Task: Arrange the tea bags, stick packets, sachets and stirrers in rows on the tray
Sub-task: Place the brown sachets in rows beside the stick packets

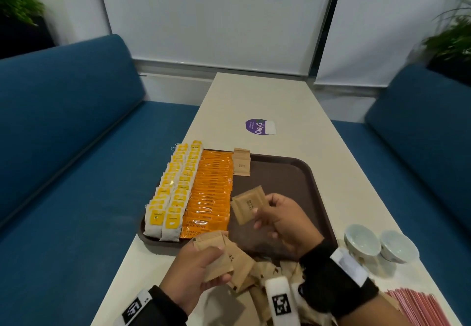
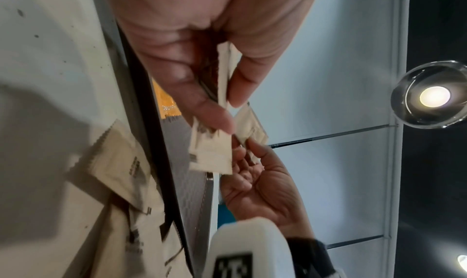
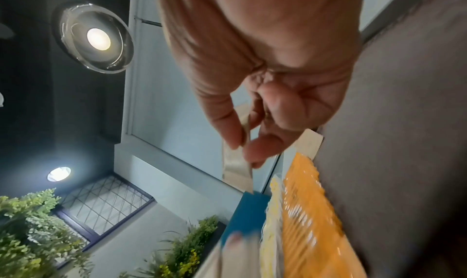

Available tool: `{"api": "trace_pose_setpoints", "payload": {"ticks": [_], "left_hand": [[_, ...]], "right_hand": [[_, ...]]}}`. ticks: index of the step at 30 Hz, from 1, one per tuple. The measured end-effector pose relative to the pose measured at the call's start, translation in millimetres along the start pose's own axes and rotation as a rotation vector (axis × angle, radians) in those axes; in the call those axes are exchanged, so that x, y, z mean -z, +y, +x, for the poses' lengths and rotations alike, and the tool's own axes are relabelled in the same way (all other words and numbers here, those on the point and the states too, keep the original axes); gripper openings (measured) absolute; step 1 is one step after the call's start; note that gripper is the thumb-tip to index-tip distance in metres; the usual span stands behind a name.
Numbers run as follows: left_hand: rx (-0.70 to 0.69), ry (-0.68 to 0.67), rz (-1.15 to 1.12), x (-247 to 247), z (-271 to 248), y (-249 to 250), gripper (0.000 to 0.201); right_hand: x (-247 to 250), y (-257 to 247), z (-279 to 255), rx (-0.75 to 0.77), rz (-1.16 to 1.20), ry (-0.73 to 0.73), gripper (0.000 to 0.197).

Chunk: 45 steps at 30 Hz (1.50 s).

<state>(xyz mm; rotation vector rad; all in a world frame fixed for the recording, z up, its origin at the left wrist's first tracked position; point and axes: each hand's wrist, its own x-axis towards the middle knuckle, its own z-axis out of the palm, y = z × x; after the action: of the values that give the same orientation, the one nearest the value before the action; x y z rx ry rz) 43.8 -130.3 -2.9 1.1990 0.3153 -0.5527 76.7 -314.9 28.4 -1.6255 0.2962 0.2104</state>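
Your right hand (image 1: 280, 221) pinches one brown sachet (image 1: 248, 204) above the brown tray (image 1: 313, 185); your left hand (image 1: 196, 269) grips a small stack of sachets (image 1: 216, 257) over the tray's near edge; tea bags (image 1: 170, 193) and orange stick packets (image 1: 211, 190) lie in rows at the tray's left.

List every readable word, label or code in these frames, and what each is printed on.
"ClayG": purple round sticker on the table; its smaller lines are unreadable.
"AMERICAN BLACK COFFEE", partly hidden: nearest orange stick packets.
Yellow tea bag tags: print too small.
Brown sachet in the right hand: dark print blurred.
Wrist markers: square codes, no words.
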Motion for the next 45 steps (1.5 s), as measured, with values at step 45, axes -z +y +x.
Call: {"api": "trace_pose_setpoints", "payload": {"ticks": [45], "left_hand": [[-0.099, -0.055, 0.137, -11.7, -3.8, -0.8, 0.018]], "right_hand": [[-1.5, -8.0, -12.2, -0.017, -0.397, -0.362, 0.02]]}}
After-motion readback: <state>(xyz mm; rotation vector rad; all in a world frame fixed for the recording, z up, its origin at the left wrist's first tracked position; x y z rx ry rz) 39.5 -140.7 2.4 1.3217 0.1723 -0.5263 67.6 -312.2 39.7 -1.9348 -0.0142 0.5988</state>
